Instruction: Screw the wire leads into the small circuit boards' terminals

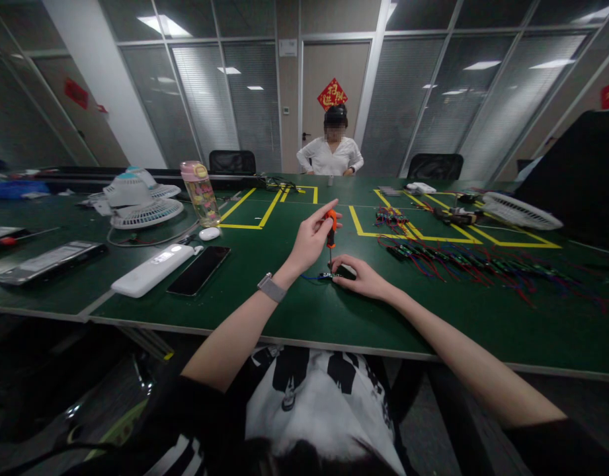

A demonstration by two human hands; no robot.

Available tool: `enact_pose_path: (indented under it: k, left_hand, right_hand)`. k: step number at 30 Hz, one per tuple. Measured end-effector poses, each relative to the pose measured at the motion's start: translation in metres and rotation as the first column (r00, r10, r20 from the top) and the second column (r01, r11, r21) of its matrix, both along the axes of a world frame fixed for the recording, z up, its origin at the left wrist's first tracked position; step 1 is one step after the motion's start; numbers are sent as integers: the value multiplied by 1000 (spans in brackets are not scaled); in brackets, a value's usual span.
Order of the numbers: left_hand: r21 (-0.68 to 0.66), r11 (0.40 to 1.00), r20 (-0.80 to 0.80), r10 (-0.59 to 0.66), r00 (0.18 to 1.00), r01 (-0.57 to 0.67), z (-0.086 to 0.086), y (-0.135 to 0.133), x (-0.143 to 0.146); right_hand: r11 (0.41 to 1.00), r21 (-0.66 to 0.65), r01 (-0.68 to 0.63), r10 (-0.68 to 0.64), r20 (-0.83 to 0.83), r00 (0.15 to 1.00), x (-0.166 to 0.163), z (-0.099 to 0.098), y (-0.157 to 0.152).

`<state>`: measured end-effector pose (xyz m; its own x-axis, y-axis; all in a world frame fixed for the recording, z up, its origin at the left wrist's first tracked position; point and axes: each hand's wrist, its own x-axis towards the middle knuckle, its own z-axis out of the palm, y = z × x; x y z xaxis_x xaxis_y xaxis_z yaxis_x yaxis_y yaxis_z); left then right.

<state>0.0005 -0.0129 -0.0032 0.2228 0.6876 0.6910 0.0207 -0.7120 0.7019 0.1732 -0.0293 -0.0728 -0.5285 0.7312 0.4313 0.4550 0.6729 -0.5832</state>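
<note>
My left hand (311, 239) is closed around the orange and black handle of a screwdriver (331, 228), its index finger stretched out past the handle. The screwdriver stands nearly upright, its shaft pointing down at a small circuit board (326, 276) on the green table. With thumb and fingers, my right hand (360, 276) pinches the right side of that board against the tabletop. Dark blue wires trail from the board to the left. My fingers cover part of it, and I cannot make out exactly where the tip touches.
Several wired circuit boards (483, 261) spread across the right. To the left lie a black phone (199, 270), a white power bank (153, 270) and a hard drive (51, 261); behind them stand a bottle (201, 195) and white fans (140, 201). A person (331, 149) sits opposite.
</note>
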Motion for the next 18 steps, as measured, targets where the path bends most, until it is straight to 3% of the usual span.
enact_pose_path:
  k: [4,9,14,18]
  left_hand:
    - [31,995,26,98,995,-98,0,1,0]
    - [-79,995,49,-61,997,65,1,2,-1]
    - [45,995,-20,85,996,-84,1,-2,0]
    - [-34,998,-20,-63,998,62,0,-2,1]
  right_hand:
    - [1000,10,-9,9,2,1000,0,0,0]
    - [1000,15,-16,15,11,1000,0,1,-1]
    - [1000,17,-16,16,15,1000,0,1,0]
    - [1000,16,-19,19,19,1000,0,0,1]
